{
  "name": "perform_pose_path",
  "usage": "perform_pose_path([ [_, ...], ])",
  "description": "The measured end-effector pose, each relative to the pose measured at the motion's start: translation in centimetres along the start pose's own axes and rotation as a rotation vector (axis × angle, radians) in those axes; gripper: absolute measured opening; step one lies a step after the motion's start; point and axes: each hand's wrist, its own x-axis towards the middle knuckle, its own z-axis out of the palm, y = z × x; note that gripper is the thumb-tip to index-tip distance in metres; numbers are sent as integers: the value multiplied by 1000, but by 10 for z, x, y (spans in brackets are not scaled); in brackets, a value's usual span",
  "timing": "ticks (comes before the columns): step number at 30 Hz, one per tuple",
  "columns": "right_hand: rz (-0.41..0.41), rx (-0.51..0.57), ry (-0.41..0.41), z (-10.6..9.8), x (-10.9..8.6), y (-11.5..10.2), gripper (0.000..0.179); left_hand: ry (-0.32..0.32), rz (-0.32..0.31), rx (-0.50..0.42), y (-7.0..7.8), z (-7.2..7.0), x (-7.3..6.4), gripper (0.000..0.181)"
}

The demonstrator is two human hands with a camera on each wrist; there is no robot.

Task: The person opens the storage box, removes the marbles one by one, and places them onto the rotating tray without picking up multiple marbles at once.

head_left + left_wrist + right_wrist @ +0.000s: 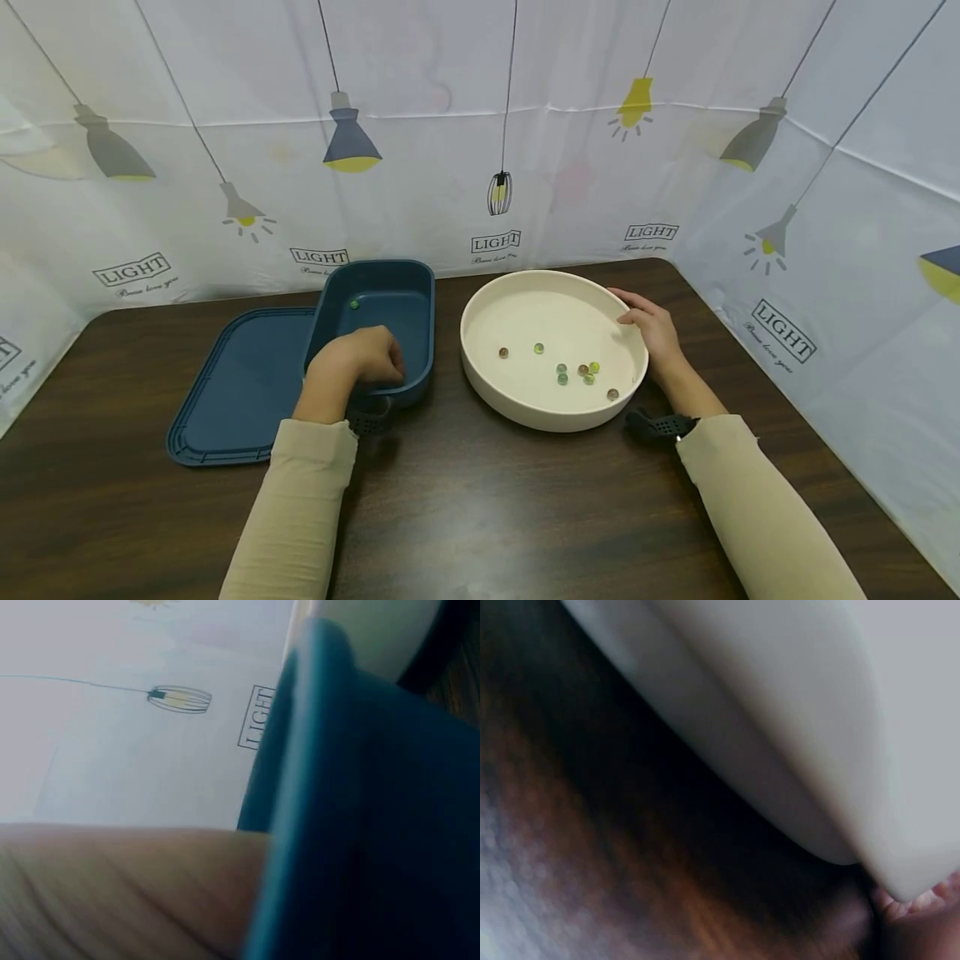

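My left hand [362, 357] reaches over the near side of a deep blue rectangular container [378, 279], knuckles up and fingertips hidden beneath the hand. A green marble [354, 305] lies inside, toward the far end. In the left wrist view, the container's rim [296, 787] crosses in front of the hand and hides the fingers; I cannot tell whether they hold anything. On the right, my right hand [651, 329] grips the side of a round cream dish [517, 308], thumb over the rim. Several glass marbles [588, 379] are scattered on the dish's floor, mostly toward its near right.
A flat blue lid [247, 392] lies left of the container, partly under its edge. Dark wooden tabletop [465, 500] extends toward the front. A white sheet printed with lamps [435, 133] hangs behind the table and along its right side.
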Motion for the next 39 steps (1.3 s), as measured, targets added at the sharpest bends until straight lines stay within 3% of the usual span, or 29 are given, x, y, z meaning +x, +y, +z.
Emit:
perform_pose_path([
  [8,8,-17,-5,1,1,-1,57,-14,93,2,1,6,10,13],
  [13,12,-24,-6,3,2,-1,57,17,129,-13,4,10,15,15],
  [18,10,-42,-4,4,2,-1,57,71,138,-30,6,10,15,16],
  [23,8,-43,-5,3,3,-1,57,215,134,-103,13,0,8,10],
  [27,7,-32,-4,2,3,-2,57,321,184,-156,25,-7,1,16],
  [31,1,-22,-4,1,2,-1,58,387,273,-208,45,-8,-5,15],
  [36,-2,-25,7,0,1,0,57,431,375,-219,74,5,2,9],
  [39,-1,-36,11,0,1,2,58,449,396,-191,89,17,12,7],
])
